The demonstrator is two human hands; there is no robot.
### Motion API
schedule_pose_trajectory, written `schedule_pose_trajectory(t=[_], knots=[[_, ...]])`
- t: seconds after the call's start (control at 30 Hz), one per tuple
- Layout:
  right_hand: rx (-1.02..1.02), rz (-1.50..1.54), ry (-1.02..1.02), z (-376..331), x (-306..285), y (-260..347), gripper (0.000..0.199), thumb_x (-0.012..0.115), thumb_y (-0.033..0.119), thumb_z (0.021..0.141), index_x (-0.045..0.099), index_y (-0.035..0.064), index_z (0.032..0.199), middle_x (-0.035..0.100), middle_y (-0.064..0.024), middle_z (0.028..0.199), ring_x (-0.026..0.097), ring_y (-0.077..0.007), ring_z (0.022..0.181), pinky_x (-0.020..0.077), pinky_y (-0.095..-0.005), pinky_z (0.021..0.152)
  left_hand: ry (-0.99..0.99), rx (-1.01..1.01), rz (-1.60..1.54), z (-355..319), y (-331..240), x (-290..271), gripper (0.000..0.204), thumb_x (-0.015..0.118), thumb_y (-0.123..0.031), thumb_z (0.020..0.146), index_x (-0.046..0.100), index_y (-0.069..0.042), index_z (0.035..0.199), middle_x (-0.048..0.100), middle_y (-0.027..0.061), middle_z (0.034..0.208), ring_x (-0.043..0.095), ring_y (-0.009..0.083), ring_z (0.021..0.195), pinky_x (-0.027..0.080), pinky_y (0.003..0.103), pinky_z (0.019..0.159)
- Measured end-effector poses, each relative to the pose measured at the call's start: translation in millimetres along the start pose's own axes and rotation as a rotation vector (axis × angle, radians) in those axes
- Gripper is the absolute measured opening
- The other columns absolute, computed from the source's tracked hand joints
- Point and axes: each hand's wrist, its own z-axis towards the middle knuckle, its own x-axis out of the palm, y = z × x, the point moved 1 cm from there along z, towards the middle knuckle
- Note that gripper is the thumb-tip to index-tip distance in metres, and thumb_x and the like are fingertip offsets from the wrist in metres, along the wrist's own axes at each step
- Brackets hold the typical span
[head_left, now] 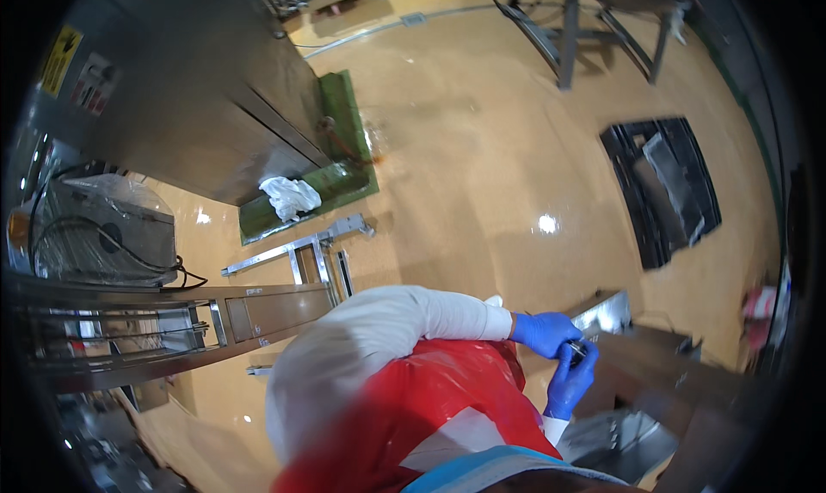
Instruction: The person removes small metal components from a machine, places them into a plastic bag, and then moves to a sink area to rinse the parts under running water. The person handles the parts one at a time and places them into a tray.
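Both hands wear blue gloves and meet at the right, beside a metal machine frame point(680, 366). My left hand point(544, 332) reaches in from a white sleeve, its fingers closed at a small dark round thing point(577, 350) with a shiny rim. From below, my right hand point(569, 386) closes its fingers around the same thing. The gloves cover much of it, so its kind is not clear. Just beyond the left hand is a bright metal plate point(607, 313). A red apron point(447, 381) covers my front.
A conveyor-like metal frame point(284, 311) extends to the left. Behind it stands a large steel cabinet point(198, 89) with a white crumpled bag point(290, 198) on its green base point(348, 183). A black plastic pallet point(632, 196) lies on the tan floor at right.
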Motion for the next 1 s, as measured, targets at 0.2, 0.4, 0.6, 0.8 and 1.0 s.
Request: schedule_pose_trajectory(t=[0.2,0.4,0.6,0.8,1.0], knots=[[-0.067,0.419,0.433,175.2,146.5,47.2,0.029,0.076,0.014,0.094,0.062,0.0026,0.117,0.07,-0.0091,0.097,0.069,-0.017,0.087,0.0556,-0.0315,0.078,-0.435,-0.156,0.164,-36.8,89.0,-163.7,0.025,0.07,-0.019,0.086,0.066,-0.009,0.108,0.072,0.0201,0.096,0.068,0.0442,0.091,0.055,0.053,0.079],[-0.343,0.846,0.619,307.7,358.7,146.2,0.025,0.071,0.004,0.096,0.062,0.0019,0.119,0.068,-0.0045,0.104,0.067,-0.0136,0.096,0.0548,-0.0282,0.086,-0.866,-0.332,-0.035,-118.0,171.5,-330.8,0.05,0.074,-0.018,0.087,0.055,-0.002,0.13,0.066,0.0229,0.12,0.065,0.0395,0.11,0.053,0.045,0.094],[-0.588,1.007,0.865,449.2,482.6,396.4,0.025,0.062,0.007,0.103,0.052,0.0015,0.125,0.065,-0.0086,0.103,0.066,-0.0164,0.094,0.0522,-0.0309,0.087,-1.084,-0.534,0.661,-274.6,133.8,-554.5,0.06,0.079,-0.024,0.085,0.057,-0.004,0.137,0.058,0.0201,0.132,0.056,0.0368,0.126,0.044,0.044,0.109],[-1.049,0.576,0.728,624.3,651.9,703.2,0.033,0.07,0.028,0.093,0.063,0.0006,0.11,0.071,-0.0243,0.097,0.07,-0.0371,0.085,0.0546,-0.0423,0.079,-1.638,-0.04,-0.392,-438.9,121.1,-891.5,0.031,0.066,-0.033,0.098,0.071,-0.003,0.106,0.074,0.0126,0.098,0.071,0.0255,0.095,0.057,0.038,0.087],[-1.007,0.275,0.891,638.2,883.2,719.2,0.035,0.068,0.031,0.091,0.067,0.0021,0.111,0.072,-0.0253,0.108,0.069,-0.0425,0.104,0.0549,-0.0464,0.09,-1.677,-1.117,1.013,-538.8,295.2,-1008.9,0.034,0.069,-0.034,0.09,0.071,-0.003,0.101,0.071,0.0255,0.098,0.069,0.042,0.093,0.057,0.05,0.082]])
